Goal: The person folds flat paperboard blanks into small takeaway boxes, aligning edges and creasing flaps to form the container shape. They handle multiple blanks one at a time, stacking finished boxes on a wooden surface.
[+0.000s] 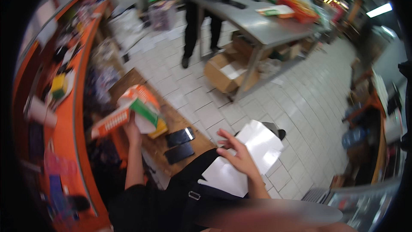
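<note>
Head view, left hand (133, 131) clamped on orange-green carton (145, 111), right hand (240, 158) spread over white card (262, 145)

Brn wooden bench (175, 117) w/ 2 dk phones (180, 136) side by side.

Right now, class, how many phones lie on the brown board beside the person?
2: one phone lies right of the yellow item, the other just nearer the person. More could be hidden behind the green-and-orange carton.
</note>
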Motion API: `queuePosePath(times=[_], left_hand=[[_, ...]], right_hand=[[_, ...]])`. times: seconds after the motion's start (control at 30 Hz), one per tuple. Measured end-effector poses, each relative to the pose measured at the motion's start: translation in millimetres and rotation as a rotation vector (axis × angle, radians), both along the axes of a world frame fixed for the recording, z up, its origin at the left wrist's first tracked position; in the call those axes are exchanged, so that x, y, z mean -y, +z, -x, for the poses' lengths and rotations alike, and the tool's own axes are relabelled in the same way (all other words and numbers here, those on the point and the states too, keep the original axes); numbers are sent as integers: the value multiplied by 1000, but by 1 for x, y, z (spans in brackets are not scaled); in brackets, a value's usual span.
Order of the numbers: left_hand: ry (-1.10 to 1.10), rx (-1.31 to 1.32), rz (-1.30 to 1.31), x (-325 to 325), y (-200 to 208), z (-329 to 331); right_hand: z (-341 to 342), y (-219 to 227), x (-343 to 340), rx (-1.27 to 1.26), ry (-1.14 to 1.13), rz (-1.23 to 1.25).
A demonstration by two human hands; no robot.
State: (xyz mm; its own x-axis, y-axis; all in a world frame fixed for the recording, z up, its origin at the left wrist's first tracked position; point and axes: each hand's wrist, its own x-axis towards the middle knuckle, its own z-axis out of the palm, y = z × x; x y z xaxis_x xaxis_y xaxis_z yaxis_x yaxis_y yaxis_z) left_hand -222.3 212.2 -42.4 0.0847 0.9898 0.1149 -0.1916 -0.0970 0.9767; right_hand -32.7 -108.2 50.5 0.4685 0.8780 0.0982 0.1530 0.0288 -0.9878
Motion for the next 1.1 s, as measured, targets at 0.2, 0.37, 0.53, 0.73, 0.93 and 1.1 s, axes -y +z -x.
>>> queuePosePath(times=[0.2,0.37,0.53,0.73,0.93,1.1], left_hand=[[334,-487,-245,-36,0,80],[192,-288,158,-58,-55,76],[234,-523,27,-81,-82,53],[204,-887,-107,-93,-87,40],[136,-1037,-49,-104,-95,35],[146,-1136,-125,-96,-105,15]], right_hand=[[-16,24,-56,364,284,122],[2,9,-136,518,478,196],[15,-32,-216,617,527,179],[47,-118,-312,755,308,48],[60,-170,-319,582,205,184],[52,-202,-310,244,87,91]])
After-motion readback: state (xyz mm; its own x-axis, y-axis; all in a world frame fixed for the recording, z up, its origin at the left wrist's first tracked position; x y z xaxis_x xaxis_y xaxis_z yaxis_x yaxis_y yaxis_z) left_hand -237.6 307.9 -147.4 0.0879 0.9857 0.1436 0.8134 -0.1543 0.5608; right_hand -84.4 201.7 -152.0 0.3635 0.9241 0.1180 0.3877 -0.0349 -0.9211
